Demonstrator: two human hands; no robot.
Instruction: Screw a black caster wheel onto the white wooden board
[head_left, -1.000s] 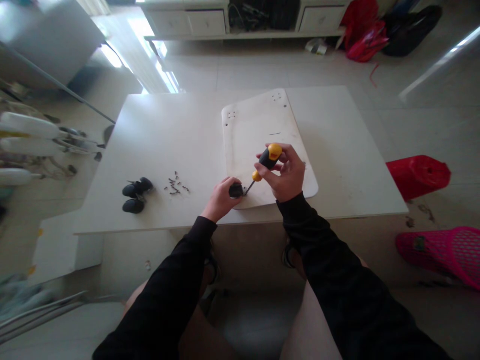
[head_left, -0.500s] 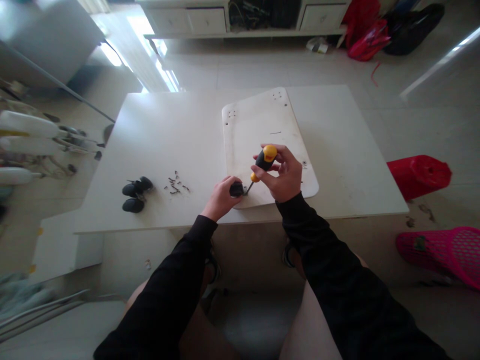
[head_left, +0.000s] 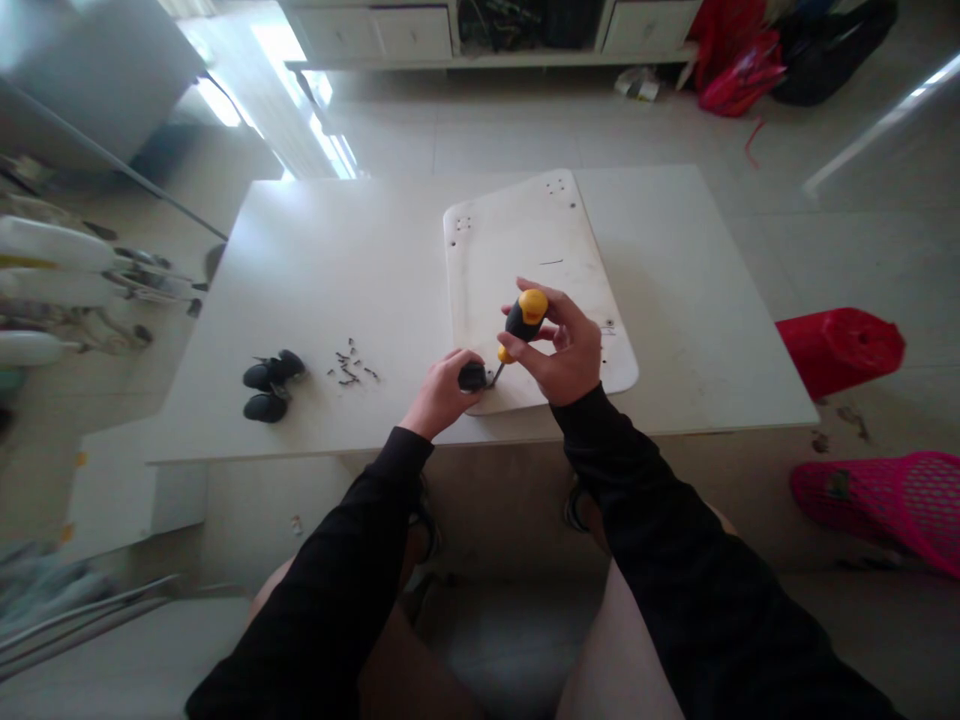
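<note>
My right hand (head_left: pixel 564 345) grips a yellow and black screwdriver (head_left: pixel 526 314), tilted so that its shaft runs down to the base of a black caster wheel (head_left: pixel 472 376). That caster sits at the near left corner of a white board (head_left: pixel 517 245), and my left hand (head_left: pixel 442 392) has its fingers closed around it. Screw holes show at the board's other corners. To the left lie several small screws (head_left: pixel 349 372) in a loose scatter. Beyond them is a group of loose black casters (head_left: pixel 265 407). The screwdriver's tip is too small to make out.
The board lies on a white table (head_left: pixel 360 250). At the right stand a red bin (head_left: pixel 840 350) and a pink mesh basket (head_left: pixel 885 500) on the floor. A white cabinet (head_left: pixel 412 35) is at the back, with red bags (head_left: pixel 742 75) beside it.
My right hand and the screwdriver handle have shifted slightly left. My left hand stays on the caster, and the view has moved a little.
</note>
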